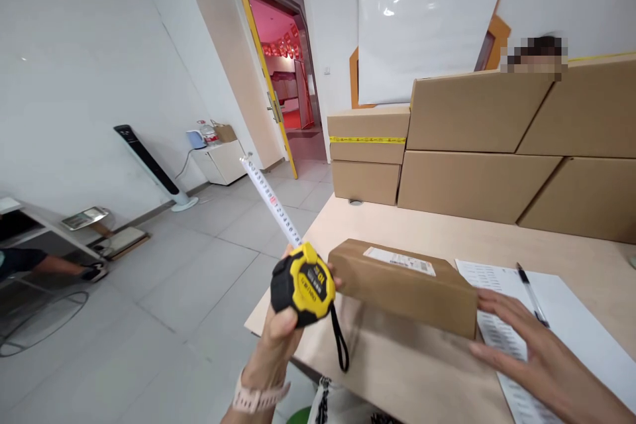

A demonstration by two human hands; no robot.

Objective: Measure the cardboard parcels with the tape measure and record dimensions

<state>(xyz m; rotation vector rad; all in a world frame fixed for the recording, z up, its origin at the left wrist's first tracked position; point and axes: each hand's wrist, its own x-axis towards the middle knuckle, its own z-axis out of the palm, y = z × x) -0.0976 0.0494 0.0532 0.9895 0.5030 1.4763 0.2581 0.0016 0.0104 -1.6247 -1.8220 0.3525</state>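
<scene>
My left hand [278,338] is wrapped round a yellow and black tape measure [303,285], held up at the table's left edge. Its white blade [271,202] sticks out up and to the left, over the floor. Just right of the tape measure lies a small brown cardboard box [405,288] with a white shipping label [400,260] on top. My right hand [527,351] lies flat with fingers stretched out, fingertips against the box's right end, resting on a printed sheet [571,305].
A black pen [531,295] lies on the sheet. Large cardboard boxes [477,146] are stacked along the back of the light wooden table [397,371]; a person's head shows behind them. A tower fan [149,165], a white cabinet and an open doorway stand at the left.
</scene>
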